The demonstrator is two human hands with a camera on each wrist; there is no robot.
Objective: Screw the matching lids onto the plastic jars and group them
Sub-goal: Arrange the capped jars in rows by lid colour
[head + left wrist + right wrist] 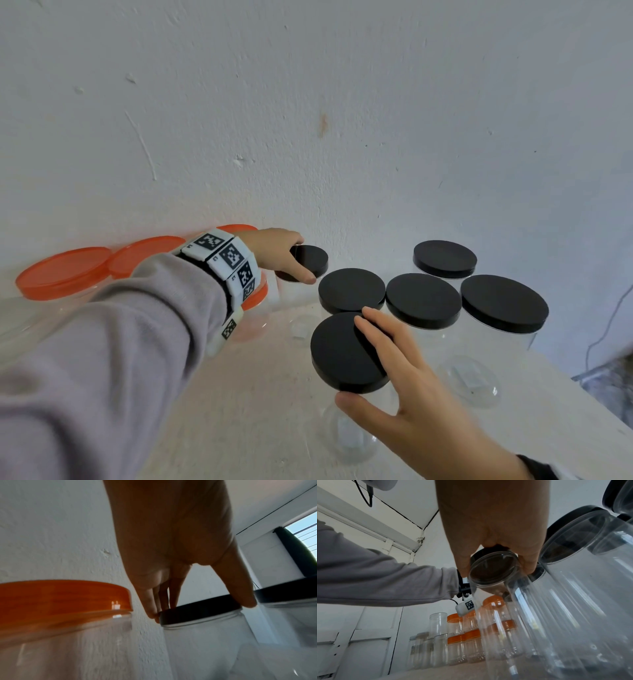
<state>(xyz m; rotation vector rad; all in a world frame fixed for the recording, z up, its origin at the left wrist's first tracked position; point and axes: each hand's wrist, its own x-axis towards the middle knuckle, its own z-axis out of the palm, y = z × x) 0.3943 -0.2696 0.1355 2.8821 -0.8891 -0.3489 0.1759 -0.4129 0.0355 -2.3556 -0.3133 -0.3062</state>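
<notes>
Several clear plastic jars with black lids stand grouped on the white table (260, 404). My left hand (301, 262) pinches the rim of the black lid (313, 257) on the small jar nearest the wall; in the left wrist view, fingers (150, 609) and thumb clasp that lid (188, 615) from opposite sides. My right hand (354, 358) grips the black lid (339, 349) of the nearest jar, fingers across its top and thumb at the front rim. From the right wrist view, the hand (496, 568) holds this lid over the clear jar (501, 601).
Orange-lidded jars (63, 270) line the wall at the left, one under my left wrist (63, 596). More black-lidded jars (423, 299) (503, 303) stand to the right. The right wrist view shows orange-lidded jars (455, 619) and lidless clear jars (438, 623) further off. The table edge (582, 387) runs at right.
</notes>
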